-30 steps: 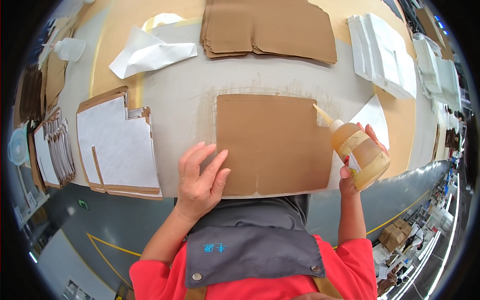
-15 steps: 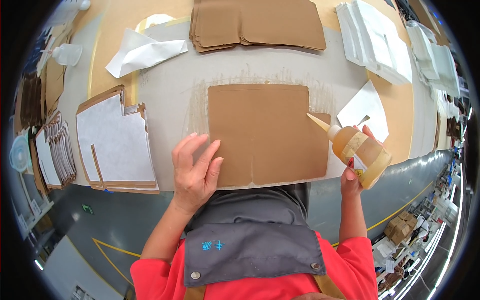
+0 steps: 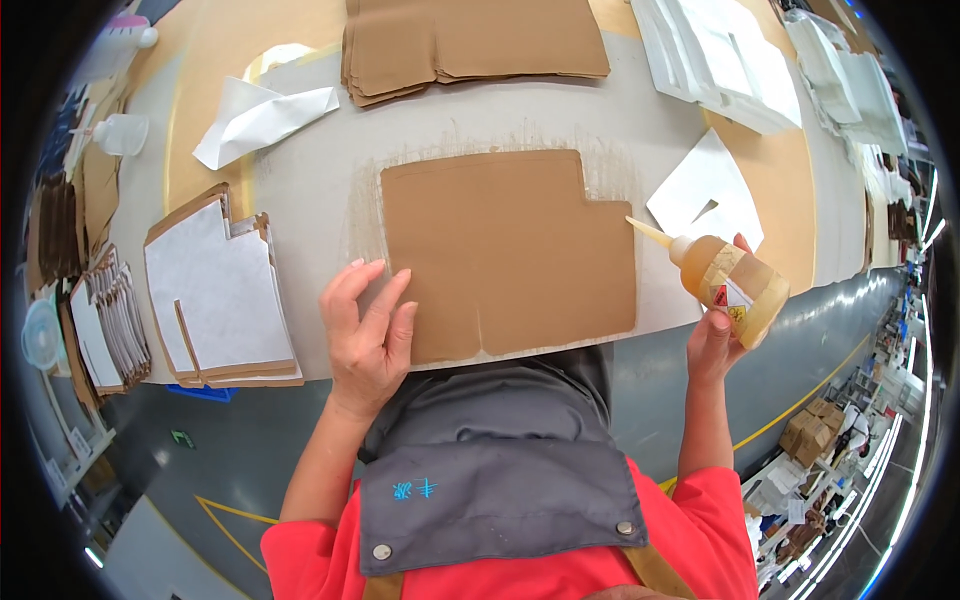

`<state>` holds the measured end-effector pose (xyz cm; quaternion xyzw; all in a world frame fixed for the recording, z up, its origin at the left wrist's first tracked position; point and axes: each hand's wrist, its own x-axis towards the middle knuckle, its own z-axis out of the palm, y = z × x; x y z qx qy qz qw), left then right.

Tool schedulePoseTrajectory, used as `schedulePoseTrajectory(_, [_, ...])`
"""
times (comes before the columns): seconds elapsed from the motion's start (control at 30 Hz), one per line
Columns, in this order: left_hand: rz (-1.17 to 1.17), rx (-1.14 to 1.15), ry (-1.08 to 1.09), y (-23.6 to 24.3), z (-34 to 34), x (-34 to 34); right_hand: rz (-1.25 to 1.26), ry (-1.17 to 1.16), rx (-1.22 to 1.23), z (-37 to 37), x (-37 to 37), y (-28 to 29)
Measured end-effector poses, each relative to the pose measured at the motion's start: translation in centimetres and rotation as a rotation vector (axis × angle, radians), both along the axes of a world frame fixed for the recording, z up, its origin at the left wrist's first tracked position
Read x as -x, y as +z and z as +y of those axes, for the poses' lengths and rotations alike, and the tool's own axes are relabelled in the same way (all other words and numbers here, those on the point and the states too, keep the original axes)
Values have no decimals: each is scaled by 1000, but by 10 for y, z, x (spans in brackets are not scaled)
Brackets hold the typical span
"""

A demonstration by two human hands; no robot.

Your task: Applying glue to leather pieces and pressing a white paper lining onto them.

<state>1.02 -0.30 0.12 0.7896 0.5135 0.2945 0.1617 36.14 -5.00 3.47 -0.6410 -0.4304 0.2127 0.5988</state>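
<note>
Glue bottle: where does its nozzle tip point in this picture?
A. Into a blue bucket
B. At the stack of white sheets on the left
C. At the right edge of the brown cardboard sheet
C: the right hand holds the glue bottle with its tip at the right edge of the brown cardboard sheet.

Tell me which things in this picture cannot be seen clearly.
- Head view: the near edge of the brown cardboard sheet is covered by the grey cloth.
- Whether the glue bottle tip touches the sheet is too small to tell.
- The right hand is partly behind the bottle.
- The table under the left hand is hidden.
</note>
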Motion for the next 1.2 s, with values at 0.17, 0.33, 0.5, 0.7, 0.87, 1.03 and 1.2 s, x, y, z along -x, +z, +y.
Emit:
schedulePoseTrajectory(0.17, [4, -32, 3, 0, 1, -1, -86, 77, -31, -25, -10, -2])
schedulePoseTrajectory(0.33, [24, -64, 5, -2, 2, -1, -50, 60, 4, -50, -7, 1])
schedulePoseTrajectory(0.5, [24, -78, 5, -1, 3, -2, -9, 51, -2, -75, -4, 4])
schedulePoseTrajectory(0.7, [34, -98, 6, -1, 1, -2, 54, -58, 41, -99, 1, 1])
schedulePoseTrajectory(0.87, [33, -99, 9, -1, 1, -2, 34, -95, 17, -105, 6, -4])
schedulePoseTrajectory(1.03, [26, -91, 10, -1, 1, -2, 245, -158, -29, -104, 18, -16])
schedulePoseTrajectory(1.2, [7, -83, 14, 0, 0, -2, 380, -142, 7, -98, 42, -19])
